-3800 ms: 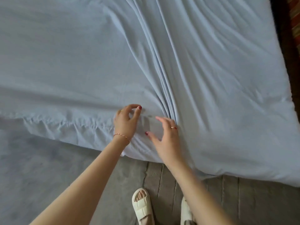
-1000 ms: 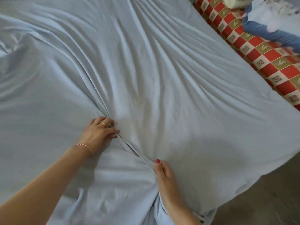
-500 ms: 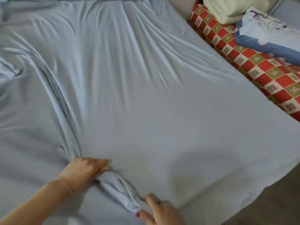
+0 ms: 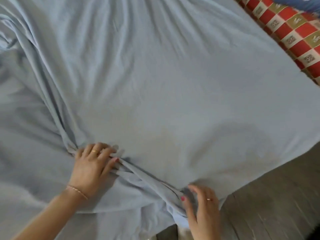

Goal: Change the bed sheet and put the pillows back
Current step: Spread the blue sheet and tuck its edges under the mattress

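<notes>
Head camera view, looking down: the left hand lies on the sheet with its fingers stretched out almost straight, spread slightly, pressing down on the cloth where a thick bunch of folds gathers under the palm. It holds nothing pinched; the fingers lie flat along the fabric. A ring sits on one finger and a thin bracelet circles the wrist.

From that hand a long raised fold of the sheet runs down and to the right, ending at the right hand. The right hand is at the near edge of the bed, fingers loosely bent and spread, thumb touching the end of the fold. Whether it has the cloth pinched or only rests against it I cannot tell, since motion blur smears the fingertips. It also wears a ring.

Outward from both hands, the pale blue sheet covers nearly the whole bed, smooth in the middle and right, with long creases fanning up and left from the left hand. Its near edge hangs over the side above a grey floor. At the upper right corner the sheet stops short, leaving a red, white and gold checked mattress cover bare. A scrap of dark blue cloth lies on top of it at the frame's edge.
</notes>
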